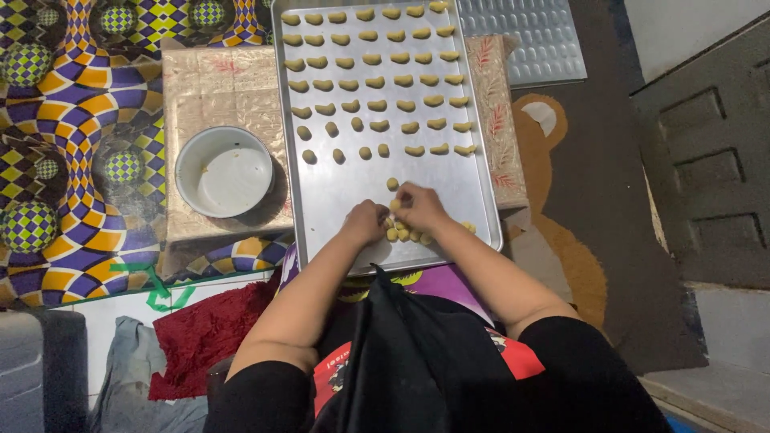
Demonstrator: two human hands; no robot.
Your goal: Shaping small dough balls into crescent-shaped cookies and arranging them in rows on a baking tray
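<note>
A large metal baking tray (329, 192) lies on a low box in front of me, with several rows of small crescent-shaped yellow dough pieces (377, 80) across its far half. Near the tray's front edge lies a small heap of dough balls (405, 234). My left hand (365, 222) rests curled on the tray beside the heap. My right hand (419, 207) pinches one dough piece (395, 205) between its fingertips just above the heap. Another loose ball (392, 184) sits a little farther in.
A white round bowl (224, 171) stands left of the tray on the gold-wrapped box (216, 88). A second embossed metal tray (533, 40) lies at the far right. A patterned mat covers the floor on the left; a red cloth (204, 333) lies near my left knee.
</note>
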